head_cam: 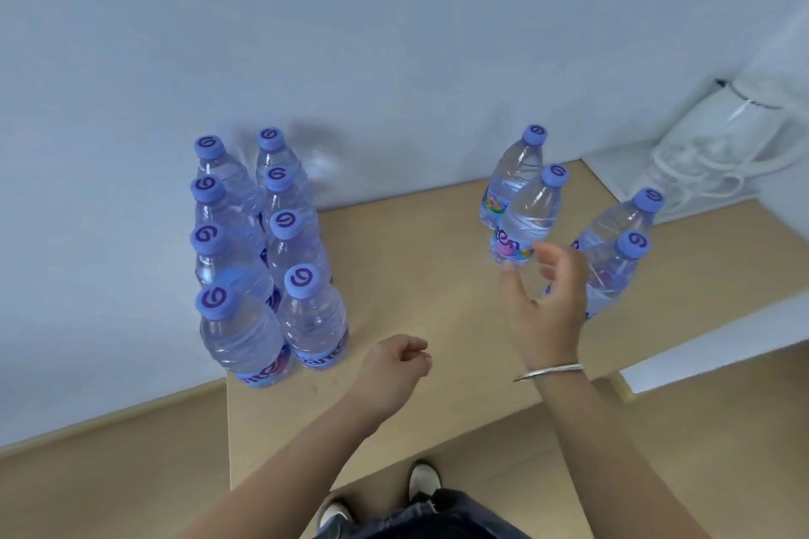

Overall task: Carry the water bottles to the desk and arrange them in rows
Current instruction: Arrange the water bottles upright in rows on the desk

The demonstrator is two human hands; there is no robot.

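Head view: R hand fingers spread near 4 bottles (upright); L hand curled, holding nothing.

Plain room: wooden desk, white wall, white kettle.

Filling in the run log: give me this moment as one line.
stage: arranging | left group: two rows of four, upright | right group: four, unsorted | right hand: open, beside them | left hand: curled, empty | desk
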